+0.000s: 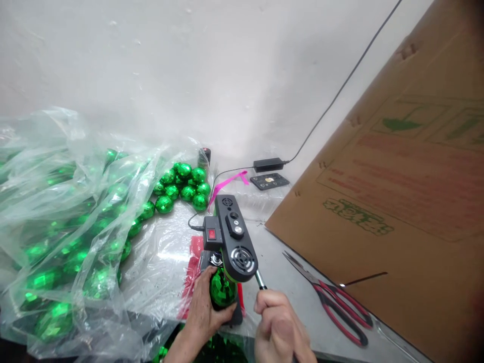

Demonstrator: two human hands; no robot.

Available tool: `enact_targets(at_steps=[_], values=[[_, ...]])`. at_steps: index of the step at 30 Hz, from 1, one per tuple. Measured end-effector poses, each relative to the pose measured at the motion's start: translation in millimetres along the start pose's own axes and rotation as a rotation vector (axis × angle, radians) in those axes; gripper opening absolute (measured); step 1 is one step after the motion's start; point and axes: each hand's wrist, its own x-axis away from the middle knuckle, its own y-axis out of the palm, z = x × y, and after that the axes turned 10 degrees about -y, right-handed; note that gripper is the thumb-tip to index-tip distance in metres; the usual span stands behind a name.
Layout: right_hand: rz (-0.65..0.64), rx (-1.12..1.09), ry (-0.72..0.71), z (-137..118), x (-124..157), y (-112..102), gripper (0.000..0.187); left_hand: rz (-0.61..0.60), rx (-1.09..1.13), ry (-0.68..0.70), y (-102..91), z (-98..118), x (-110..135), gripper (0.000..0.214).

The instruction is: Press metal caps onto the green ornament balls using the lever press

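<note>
A small black press-like machine [230, 237] with a red switch stands on the table in front of me. My left hand [204, 307] is wrapped round a green faceted ball [221, 290] held under the machine's head. My right hand [278, 325] is closed on the machine's metal lever handle [260, 280], just right of the ball.
A clear plastic bag [68, 237] full of green balls sprawls at left, with a loose pile [181, 189] behind the machine. Red-handled scissors [333, 302] lie at right beside a leaning cardboard sheet [397, 201]. A power adapter [268, 164] and a black remote [269, 181] sit by the wall.
</note>
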Motion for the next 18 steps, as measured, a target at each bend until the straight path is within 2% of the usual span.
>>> enact_targets(at_steps=[2, 14, 18], values=[[0.023, -0.003, 0.003, 0.8, 1.2, 0.6, 0.046, -0.002, 0.001, 0.004, 2.3, -0.6, 0.0, 0.084], [-0.025, -0.010, -0.008, 4.8, 3.7, -1.9, 0.046, 0.032, -0.038, 0.059, 8.2, -5.3, 0.1, 0.084], [0.034, -0.020, -0.029, -0.2, -8.0, 6.0, 0.050, 0.034, -0.040, 0.072, 9.6, -5.0, -0.3, 0.084]])
